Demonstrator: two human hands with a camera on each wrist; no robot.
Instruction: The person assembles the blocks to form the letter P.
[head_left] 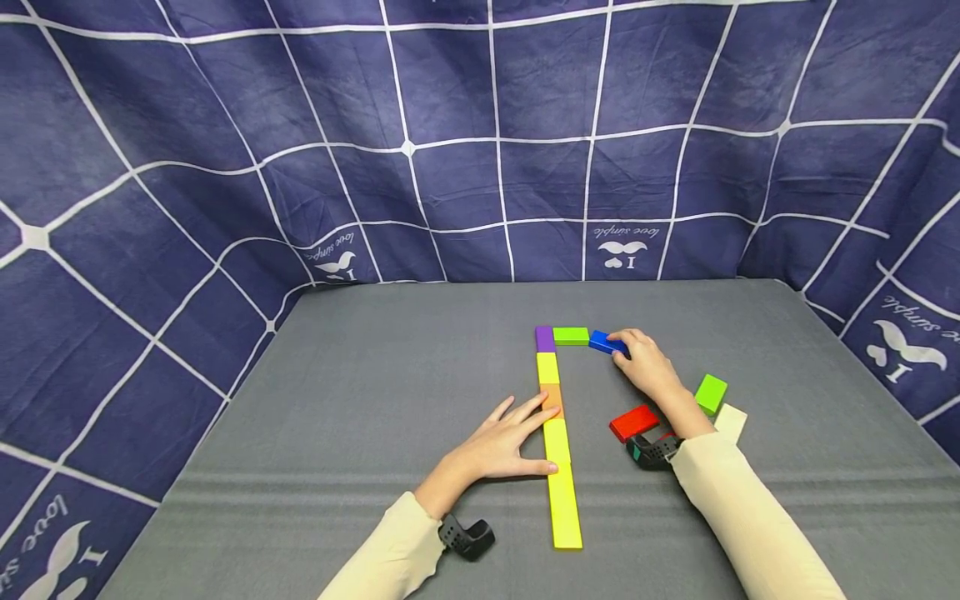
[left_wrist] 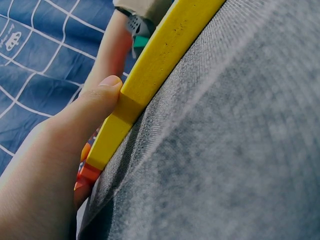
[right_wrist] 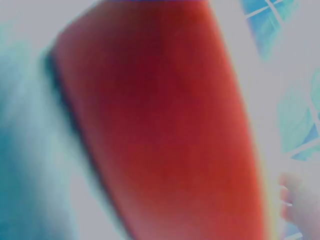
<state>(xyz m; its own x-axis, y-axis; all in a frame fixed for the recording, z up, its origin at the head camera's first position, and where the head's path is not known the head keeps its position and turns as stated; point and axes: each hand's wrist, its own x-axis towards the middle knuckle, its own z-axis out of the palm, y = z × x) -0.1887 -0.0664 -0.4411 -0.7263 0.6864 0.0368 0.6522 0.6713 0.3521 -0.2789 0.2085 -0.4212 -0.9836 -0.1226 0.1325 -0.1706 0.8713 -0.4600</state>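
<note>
Apparent step: aligning a blue block (head_left: 602, 341).
The right hand (head_left: 647, 362) pinches it, askew beside a green block (head_left: 572, 336); squaring it likely follows. The left hand (head_left: 498, 450) (fingers spread) touches orange (head_left: 555, 396) and yellow (head_left: 566, 508). Count: two green; one blue, orange, purple (head_left: 544, 339), cream (head_left: 731, 421); at least three yellow, one red (head_left: 633, 422).

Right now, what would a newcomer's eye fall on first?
Probably the mostly yellow row of blocks on the gray cloth, touched by the left hand, with a purple block at its far end. To its right, past a lime-green block, the right hand pinches a blue block. A blurred red block fills much of the right wrist view.
</note>
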